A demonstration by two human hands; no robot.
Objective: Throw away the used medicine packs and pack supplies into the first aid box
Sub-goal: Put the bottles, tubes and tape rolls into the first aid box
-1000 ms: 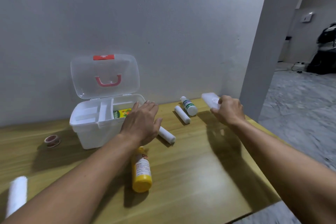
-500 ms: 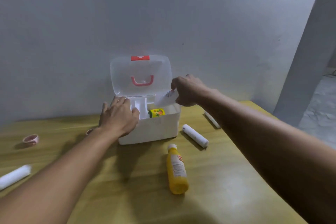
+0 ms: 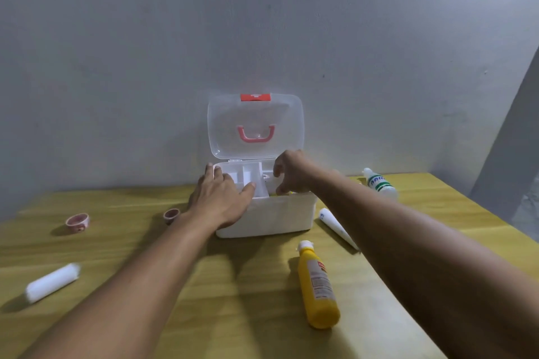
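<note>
The white first aid box stands open at the back of the table, its clear lid leaning against the wall. My left hand lies flat on the box's front left rim and inner tray, fingers spread. My right hand reaches down into the right compartment, fingers curled on a white pack that is mostly hidden behind the tray and hand. A yellow bottle lies on the table in front of the box.
A white gauze roll lies at the left, and another white roll lies right of the box under my forearm. Two pink tape rolls sit left of the box. A green-labelled bottle lies at the back right of the wooden table.
My right hand picked the white pack up from the table's right side, carried it over the box and has lowered it into the right compartment. My left hand shifted to the box's left rim.
</note>
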